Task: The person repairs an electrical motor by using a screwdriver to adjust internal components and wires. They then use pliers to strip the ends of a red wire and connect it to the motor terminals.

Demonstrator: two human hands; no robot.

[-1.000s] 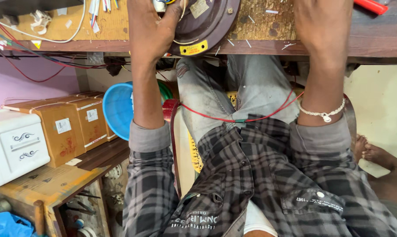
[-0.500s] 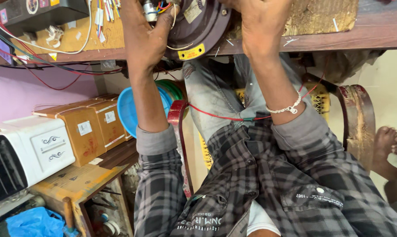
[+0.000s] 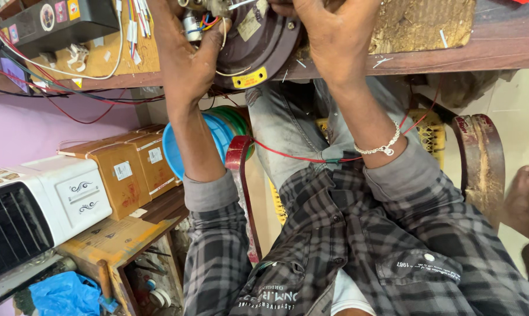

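Note:
A dark brown round motor housing [image 3: 258, 50] with a yellow label rests on the wooden workbench edge [image 3: 428, 55] at the top of the head view. My left hand [image 3: 185, 61] grips its left rim, next to a small silver capacitor and coloured wires [image 3: 197, 23]. My right hand [image 3: 335, 41] lies closed over the housing's right side; a silver bracelet circles that wrist. A red wire [image 3: 299, 157] hangs across my lap between both arms. Both fingertips are partly cut off by the frame's top.
A black box [image 3: 54, 23] and loose wires sit on the bench at top left. Below left are a white appliance [image 3: 39, 213], brown cartons [image 3: 130, 169], stacked blue and green plastic bowls [image 3: 217, 131] and a wooden shelf. Another person's bare foot [image 3: 525, 190] is at right.
The view has tilted down and drawn closer to the housing. My right hand has slid left from the bench onto the motor housing; my left hand stays on its left rim.

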